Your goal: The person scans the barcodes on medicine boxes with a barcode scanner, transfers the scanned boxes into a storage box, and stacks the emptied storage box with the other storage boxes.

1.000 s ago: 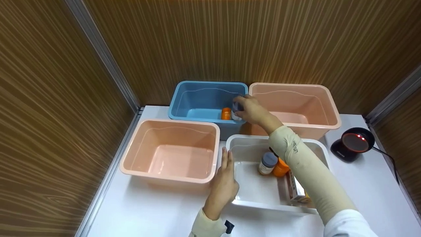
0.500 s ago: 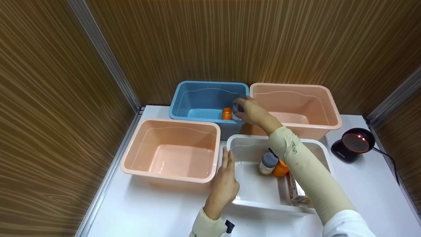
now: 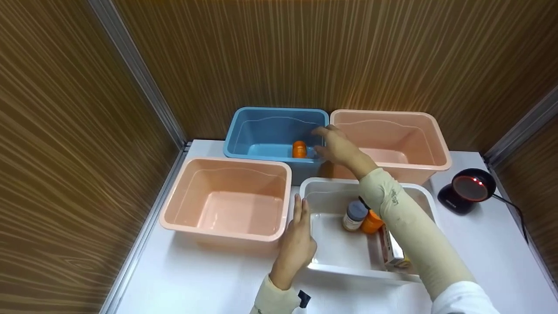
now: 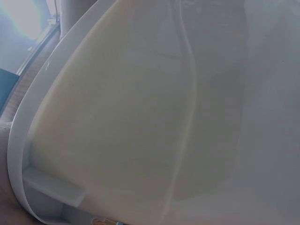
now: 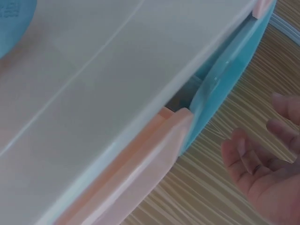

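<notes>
My right hand (image 3: 338, 146) reaches over the right rim of the blue bin (image 3: 279, 160), its fingers spread and nothing between them. In the right wrist view the same hand (image 5: 269, 173) shows loosely bent fingers holding nothing. Inside the blue bin an orange bottle (image 3: 299, 149) is visible; a pale thing (image 3: 311, 152) beside it is mostly hidden. My left hand (image 3: 296, 246) lies straight-fingered along the left rim of the white bin (image 3: 340, 271). That bin holds a bottle with a grey-blue lid (image 3: 355, 215), an orange bottle (image 3: 372, 223) and a white box (image 3: 394, 250), partly under my right forearm.
A peach bin (image 3: 226, 237) stands at the left, right beside my left hand. Another peach bin (image 3: 392, 166) is at the back right, against the blue one. A black scanner-like device (image 3: 468, 189) with red lights and a cable stands at the right.
My right hand has let go of the grey-lidded bottle in the blue bin, and its fingers have spread. The orange bottle there has shifted slightly. My left hand has stayed put.
</notes>
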### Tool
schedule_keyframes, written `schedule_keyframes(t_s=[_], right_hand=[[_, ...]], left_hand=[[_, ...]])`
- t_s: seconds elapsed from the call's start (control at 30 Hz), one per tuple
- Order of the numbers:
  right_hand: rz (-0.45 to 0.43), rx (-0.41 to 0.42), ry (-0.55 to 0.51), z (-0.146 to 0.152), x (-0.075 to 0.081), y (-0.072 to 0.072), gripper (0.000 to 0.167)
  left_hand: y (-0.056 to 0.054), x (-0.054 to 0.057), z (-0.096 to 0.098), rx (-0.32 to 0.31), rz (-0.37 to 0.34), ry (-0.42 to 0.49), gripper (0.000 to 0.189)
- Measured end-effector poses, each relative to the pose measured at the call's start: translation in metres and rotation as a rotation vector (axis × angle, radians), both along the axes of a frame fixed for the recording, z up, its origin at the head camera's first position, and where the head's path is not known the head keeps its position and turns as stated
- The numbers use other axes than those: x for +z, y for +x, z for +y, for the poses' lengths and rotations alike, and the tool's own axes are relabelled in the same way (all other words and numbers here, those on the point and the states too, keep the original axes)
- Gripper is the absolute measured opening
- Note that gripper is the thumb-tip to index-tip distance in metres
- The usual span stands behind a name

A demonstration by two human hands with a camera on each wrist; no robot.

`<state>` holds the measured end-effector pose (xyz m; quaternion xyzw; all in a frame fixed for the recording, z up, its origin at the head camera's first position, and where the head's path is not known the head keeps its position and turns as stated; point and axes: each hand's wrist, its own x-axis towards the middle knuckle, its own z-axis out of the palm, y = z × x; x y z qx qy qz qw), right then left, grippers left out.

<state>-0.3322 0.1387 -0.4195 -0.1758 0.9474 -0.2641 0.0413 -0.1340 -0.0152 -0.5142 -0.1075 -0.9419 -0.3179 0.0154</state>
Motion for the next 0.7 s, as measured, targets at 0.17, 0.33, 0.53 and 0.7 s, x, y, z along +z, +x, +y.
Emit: schedule_keyframes(t_s=[0.17,0.33,0.53,0.7], right_hand=[[0.027,0.044,0.001,0.013,0.008,0.010,0.048],[0.090,0.095,-0.024,0.033,0.014,0.031,0.042],[0.156,0.151,-0.037,0.053,0.015,0.064,0.034],[0.108,0.181,-0.005,0.064,0.005,0.085,0.021]], left_hand=[[-0.001,0.001,0.001,0.010,0.000,0.012,0.083],[-0.001,0.000,0.001,0.003,0.008,0.022,0.083],[-0.001,0.000,0.001,0.006,0.014,0.027,0.081],[-0.003,0.001,0.000,0.007,-0.007,0.013,0.080]])
